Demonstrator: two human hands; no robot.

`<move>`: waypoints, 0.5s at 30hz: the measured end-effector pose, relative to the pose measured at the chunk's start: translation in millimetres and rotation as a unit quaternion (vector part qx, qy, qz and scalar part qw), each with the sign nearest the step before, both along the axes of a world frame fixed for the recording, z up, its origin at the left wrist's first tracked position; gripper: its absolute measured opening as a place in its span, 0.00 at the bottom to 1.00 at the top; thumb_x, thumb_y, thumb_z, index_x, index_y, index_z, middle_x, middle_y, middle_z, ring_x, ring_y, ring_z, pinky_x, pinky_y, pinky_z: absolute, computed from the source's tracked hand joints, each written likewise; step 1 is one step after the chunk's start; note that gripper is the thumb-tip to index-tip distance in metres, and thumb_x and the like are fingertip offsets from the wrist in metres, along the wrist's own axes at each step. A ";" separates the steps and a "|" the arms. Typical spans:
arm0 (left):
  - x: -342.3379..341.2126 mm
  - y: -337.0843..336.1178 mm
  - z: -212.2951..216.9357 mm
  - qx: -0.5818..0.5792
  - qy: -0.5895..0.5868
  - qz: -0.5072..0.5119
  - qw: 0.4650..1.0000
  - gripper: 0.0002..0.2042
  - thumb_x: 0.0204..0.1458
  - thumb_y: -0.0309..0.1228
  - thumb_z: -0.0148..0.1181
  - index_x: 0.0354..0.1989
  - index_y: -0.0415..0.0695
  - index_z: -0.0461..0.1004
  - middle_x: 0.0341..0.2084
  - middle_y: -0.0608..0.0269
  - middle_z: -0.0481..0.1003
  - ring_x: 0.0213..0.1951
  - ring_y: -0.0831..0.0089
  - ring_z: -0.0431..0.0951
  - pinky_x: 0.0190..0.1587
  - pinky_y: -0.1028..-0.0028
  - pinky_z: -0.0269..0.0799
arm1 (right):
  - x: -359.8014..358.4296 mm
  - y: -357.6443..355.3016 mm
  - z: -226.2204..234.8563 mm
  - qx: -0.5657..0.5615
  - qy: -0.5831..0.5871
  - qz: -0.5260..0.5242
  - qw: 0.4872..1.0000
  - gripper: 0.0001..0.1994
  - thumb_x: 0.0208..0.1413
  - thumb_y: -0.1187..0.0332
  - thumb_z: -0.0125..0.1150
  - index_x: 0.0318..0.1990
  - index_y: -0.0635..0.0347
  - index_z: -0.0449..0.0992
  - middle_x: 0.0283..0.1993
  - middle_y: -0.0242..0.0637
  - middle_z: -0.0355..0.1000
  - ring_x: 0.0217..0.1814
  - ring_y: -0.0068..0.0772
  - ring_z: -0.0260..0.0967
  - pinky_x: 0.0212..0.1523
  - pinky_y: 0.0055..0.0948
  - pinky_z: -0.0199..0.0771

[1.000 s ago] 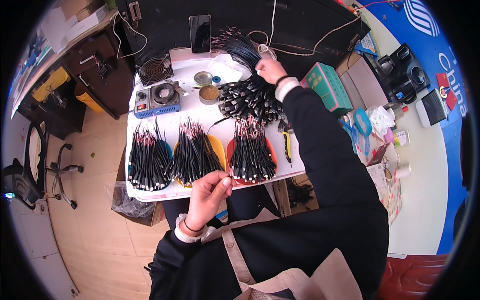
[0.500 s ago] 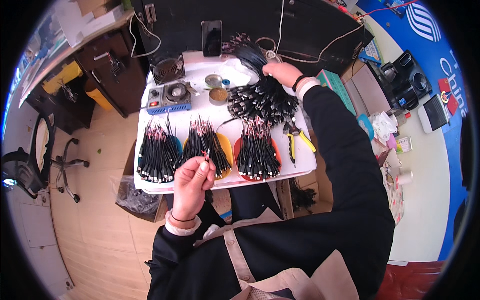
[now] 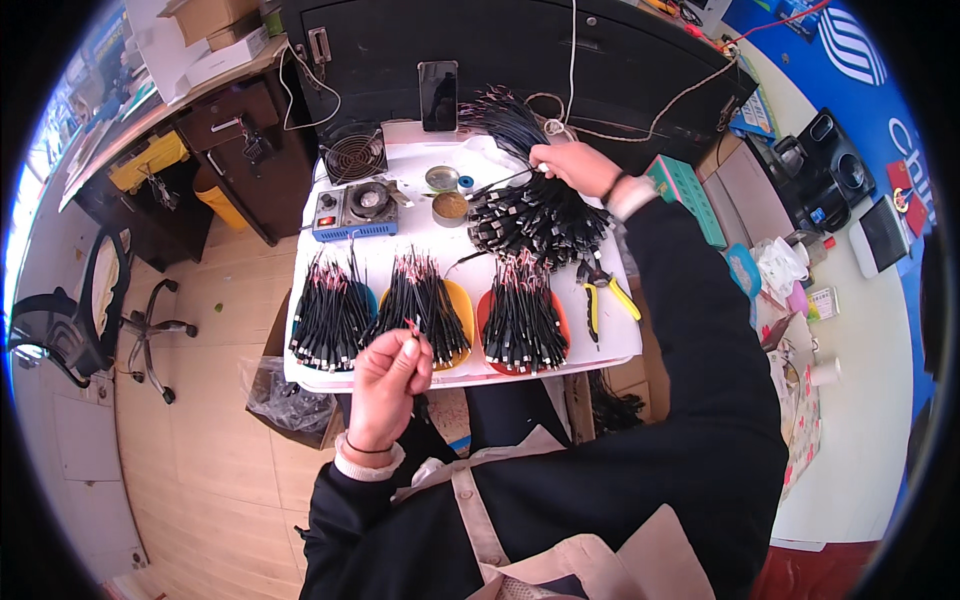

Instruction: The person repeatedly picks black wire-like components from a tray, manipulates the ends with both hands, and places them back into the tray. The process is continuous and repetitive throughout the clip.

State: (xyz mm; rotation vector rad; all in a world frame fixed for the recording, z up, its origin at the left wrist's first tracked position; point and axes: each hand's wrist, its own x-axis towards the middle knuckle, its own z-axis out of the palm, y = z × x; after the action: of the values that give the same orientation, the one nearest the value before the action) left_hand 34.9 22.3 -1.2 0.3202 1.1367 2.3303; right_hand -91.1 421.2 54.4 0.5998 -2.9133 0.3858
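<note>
My left hand [image 3: 388, 392] is closed in front of the table's near edge, pinching a thin black cable whose bared reddish wire ends [image 3: 413, 327] stick up past the thumb. Across the table, my right hand [image 3: 578, 167] pinches a black cable by its plug end [image 3: 543, 168], just above a large pile of black cables [image 3: 535, 222]. Along the front lie three bundles of short black cables with pink-red wire ends: the left bundle [image 3: 328, 318] on a blue-green dish, the middle bundle [image 3: 415, 300] on a yellow dish, the right bundle [image 3: 522, 318] on an orange-red dish.
Behind the left bundle stand a blue soldering pot unit [image 3: 355, 215] and a small fan [image 3: 354, 155]. Two round tins, one being the brown-filled tin [image 3: 450, 207], sit mid-table. Yellow-handled pliers [image 3: 606, 300] lie at right. A phone [image 3: 438, 97] leans upright at the back.
The view has shifted, so the table sits slightly lower and further right. My right hand now shows a cable plug between its fingers. My left hand keeps its pinch on the cable.
</note>
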 end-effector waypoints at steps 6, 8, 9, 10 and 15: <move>-23.4 2.4 43.3 -0.008 0.034 -0.059 0.998 0.08 0.66 0.29 0.44 0.37 0.41 0.69 0.41 0.55 0.73 0.39 0.71 0.74 0.35 0.80 0.71 | 163.7 -99.5 74.8 0.116 0.161 0.095 0.975 0.12 0.48 0.72 0.55 0.42 0.59 0.73 0.41 0.37 0.71 0.43 0.40 0.70 0.43 0.33 0.73; -27.1 14.1 56.9 0.007 -0.004 -0.147 0.989 0.08 0.66 0.29 0.44 0.38 0.40 0.69 0.55 0.45 0.69 0.54 0.57 0.73 0.50 0.69 0.74 | 208.0 -141.8 69.2 0.159 0.198 0.127 0.959 0.13 0.43 0.71 0.58 0.40 0.59 0.73 0.38 0.35 0.69 0.39 0.34 0.68 0.39 0.29 0.72; -27.2 23.3 62.1 0.045 -0.002 -0.215 0.976 0.08 0.66 0.29 0.43 0.39 0.40 0.68 0.60 0.42 0.64 0.60 0.49 0.69 0.57 0.62 0.72 | 223.8 -163.4 59.7 0.124 0.206 0.144 0.960 0.13 0.41 0.71 0.59 0.38 0.60 0.72 0.37 0.36 0.69 0.38 0.33 0.68 0.38 0.29 0.72; -24.6 34.6 65.8 0.042 -0.050 -0.250 0.966 0.08 0.66 0.28 0.43 0.39 0.38 0.68 0.61 0.39 0.62 0.61 0.45 0.67 0.60 0.56 0.69 | 235.4 -181.4 48.8 0.103 0.229 0.175 0.952 0.12 0.41 0.70 0.58 0.37 0.61 0.72 0.37 0.36 0.69 0.37 0.32 0.68 0.36 0.27 0.71; -13.9 40.5 85.2 0.128 -0.032 -0.134 0.982 0.09 0.66 0.29 0.42 0.40 0.39 0.69 0.60 0.41 0.65 0.53 0.57 0.75 0.53 0.63 0.76 | 275.9 -233.0 -25.2 0.037 0.143 0.202 0.968 0.04 0.42 0.68 0.56 0.26 0.56 0.71 0.28 0.30 0.65 0.36 0.29 0.66 0.38 0.25 0.69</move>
State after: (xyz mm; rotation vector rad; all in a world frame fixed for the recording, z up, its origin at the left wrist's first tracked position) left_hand 21.0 62.8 84.1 0.4566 0.7135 2.2262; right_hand 184.8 188.1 29.2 1.1610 -2.5305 0.2103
